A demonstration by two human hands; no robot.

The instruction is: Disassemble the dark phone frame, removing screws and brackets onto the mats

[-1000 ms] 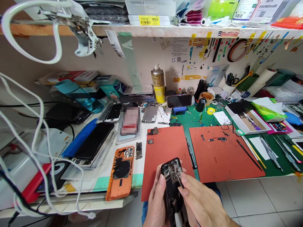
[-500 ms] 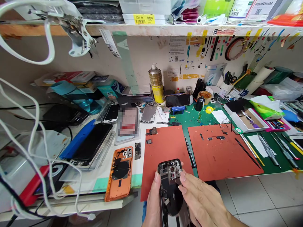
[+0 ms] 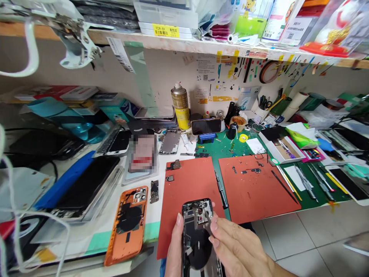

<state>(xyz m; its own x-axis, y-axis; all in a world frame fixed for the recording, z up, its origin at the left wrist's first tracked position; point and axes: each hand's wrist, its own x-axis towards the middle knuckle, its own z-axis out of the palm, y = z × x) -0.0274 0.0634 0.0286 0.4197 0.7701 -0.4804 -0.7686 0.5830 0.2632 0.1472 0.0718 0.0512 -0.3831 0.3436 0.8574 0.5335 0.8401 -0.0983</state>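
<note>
A black phone housing (image 3: 198, 246), its inside facing up, is held over the near edge of the left red mat (image 3: 184, 184). My left hand (image 3: 174, 246) is closed along the housing's left side, with the thumb on its edge. Over the right side lies my right hand (image 3: 238, 242), its fingers pinched around a thin metal tool (image 3: 208, 217). Most of that tool is hidden by the fingers, so its kind is unclear. Its tip is close to the camera openings (image 3: 201, 212) at the top of the housing.
An orange phone housing (image 3: 128, 227) and a small circuit board (image 3: 154, 191) lie to the left. A screwdriver (image 3: 221, 190) lies between the mats. Small parts (image 3: 250, 170) are scattered on the right red mat (image 3: 259, 196). A spray can (image 3: 180, 105) stands behind.
The view has turned to the right, so the bench appears shifted left. Both hands stay on the housing, and the thin tool remains near its camera openings.
</note>
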